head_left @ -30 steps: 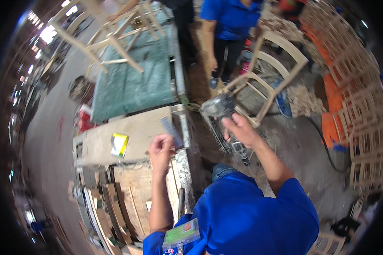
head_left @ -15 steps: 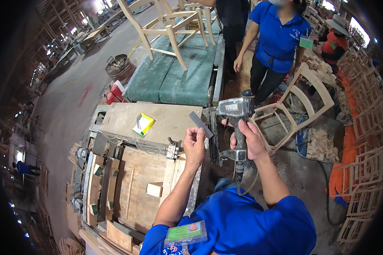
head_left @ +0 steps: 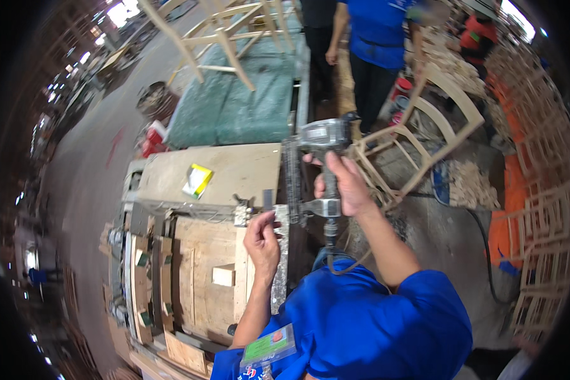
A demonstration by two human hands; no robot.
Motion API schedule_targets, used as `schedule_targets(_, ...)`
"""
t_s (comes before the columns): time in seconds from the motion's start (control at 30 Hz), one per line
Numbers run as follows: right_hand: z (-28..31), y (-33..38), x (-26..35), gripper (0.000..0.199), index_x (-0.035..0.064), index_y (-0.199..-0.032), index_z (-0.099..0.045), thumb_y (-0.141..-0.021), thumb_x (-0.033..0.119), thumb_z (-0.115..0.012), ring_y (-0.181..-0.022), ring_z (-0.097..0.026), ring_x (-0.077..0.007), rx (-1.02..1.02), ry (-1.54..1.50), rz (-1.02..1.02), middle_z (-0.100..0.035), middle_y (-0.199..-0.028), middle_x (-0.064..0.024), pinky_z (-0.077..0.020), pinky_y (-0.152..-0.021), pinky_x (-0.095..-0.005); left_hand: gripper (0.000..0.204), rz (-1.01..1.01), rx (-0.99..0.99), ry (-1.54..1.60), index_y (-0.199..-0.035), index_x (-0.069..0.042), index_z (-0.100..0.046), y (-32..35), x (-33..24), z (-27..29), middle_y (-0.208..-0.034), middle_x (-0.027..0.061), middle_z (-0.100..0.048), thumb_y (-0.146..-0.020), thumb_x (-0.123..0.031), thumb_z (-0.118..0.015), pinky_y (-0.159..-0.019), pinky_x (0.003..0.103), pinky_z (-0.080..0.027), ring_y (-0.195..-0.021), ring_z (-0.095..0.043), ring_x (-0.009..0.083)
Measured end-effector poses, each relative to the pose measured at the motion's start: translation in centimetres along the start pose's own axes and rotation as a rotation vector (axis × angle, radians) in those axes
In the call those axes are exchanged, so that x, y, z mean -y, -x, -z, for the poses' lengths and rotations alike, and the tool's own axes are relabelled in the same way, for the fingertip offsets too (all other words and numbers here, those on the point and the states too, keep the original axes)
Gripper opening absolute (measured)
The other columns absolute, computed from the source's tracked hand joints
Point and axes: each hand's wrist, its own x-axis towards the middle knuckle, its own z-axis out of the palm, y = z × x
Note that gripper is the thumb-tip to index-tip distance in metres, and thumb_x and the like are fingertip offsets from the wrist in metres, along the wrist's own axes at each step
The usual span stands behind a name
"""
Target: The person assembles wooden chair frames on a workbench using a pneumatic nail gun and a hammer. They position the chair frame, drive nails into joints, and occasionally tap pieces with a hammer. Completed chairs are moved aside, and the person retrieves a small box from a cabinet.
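Note:
My right hand [head_left: 347, 183] is wrapped round the grip of a grey and black air nail gun [head_left: 323, 134]. Its long dark magazine [head_left: 291, 180] is on the left side, and an air hose [head_left: 345, 269] hangs from its lower end. My left hand [head_left: 261, 244] pinches a short dark grey strip of nails or staples [head_left: 268, 199], which stands upright from the fingertips. A gap separates the strip from the magazine. Blur hides whether the strip is staples or nails.
A wooden-topped bench [head_left: 221, 171] bears a yellow and white packet [head_left: 197, 180]. Behind it, a green conveyor [head_left: 215, 120] carries wooden chair frames [head_left: 225, 47]. Another chair frame [head_left: 418, 145] stands at the right, near wood offcuts [head_left: 468, 183]. A co-worker in blue [head_left: 377, 38] stands ahead.
My left hand has moved left and lower, away from the magazine, and the strip has turned from slanted to upright. The nail gun has shifted left and up in view. The view itself has moved.

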Motion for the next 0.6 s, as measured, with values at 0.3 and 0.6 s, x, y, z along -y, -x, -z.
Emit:
schedule_targets(0.3,-2.2,1.1,-1.9,0.034,0.0057,-0.125,-0.061,-0.108,0.035,-0.056,-0.062,-0.060,-0.0075,-0.067,0.114,0.056,-0.064,-0.087,-0.0014,-0.0529,-0.056,-0.0247,0.047,-0.310,0.122,-0.555,-0.124,0.003,-0.066,1.0,1.3,-1.3,-0.117,0.0219,-0.069,-0.082,-0.015,-0.079,-0.096,0.042,-0.052,-0.109,-0.066,0.0347)
schedule_targets(0.6,-3.4,0.7,-3.4,0.031,0.0037,-0.124,-0.058,-0.109,0.030,-0.055,-0.067,-0.059,-0.0079,-0.079,0.130,0.042,-0.057,-0.101,-0.0018,-0.0489,-0.056,-0.0244,0.045,-0.193,-0.003,-0.584,-0.111,0.001,-0.071,0.9,3.2,-1.3,-0.106,0.0167,-0.072,-0.074,-0.017,-0.089,-0.086,0.038,-0.055,-0.096,-0.069,0.0306)
